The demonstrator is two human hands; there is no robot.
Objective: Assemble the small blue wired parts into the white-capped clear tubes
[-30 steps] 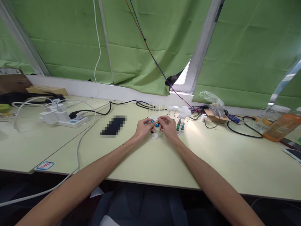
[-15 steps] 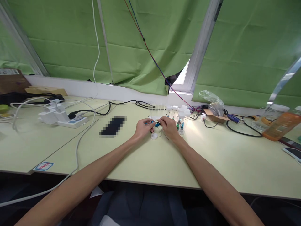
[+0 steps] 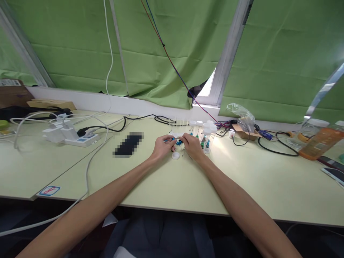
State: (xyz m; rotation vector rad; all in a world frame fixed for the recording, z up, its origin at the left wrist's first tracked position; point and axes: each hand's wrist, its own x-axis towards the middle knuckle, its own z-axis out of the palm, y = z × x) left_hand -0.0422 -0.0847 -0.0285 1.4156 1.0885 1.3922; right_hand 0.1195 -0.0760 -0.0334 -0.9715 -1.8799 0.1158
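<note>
My left hand (image 3: 161, 147) and right hand (image 3: 191, 144) meet fingertip to fingertip just above the table (image 3: 161, 179), both pinched shut on the blue parts (image 3: 178, 142) between them. The parts are too small for me to tell how much each hand carries.

I judge them featherlight, hard little bodies on thin wire legs. The legs would bend easily and the bodies could slip or flick away, so a light pinch on the body, thumb against forefinger, suits better than pulling on a leg.

A loose white cap (image 3: 176, 156) lies flat on the table, just in front of my fingertips. To the right of my right hand, close by, the vials (image 3: 206, 140) stand upright in a cluster, clear-walled with white caps on, blue and green bits showing low inside. Behind my hands stand a few clear tubes (image 3: 176, 122) without caps; I cannot tell what is in them.
</note>
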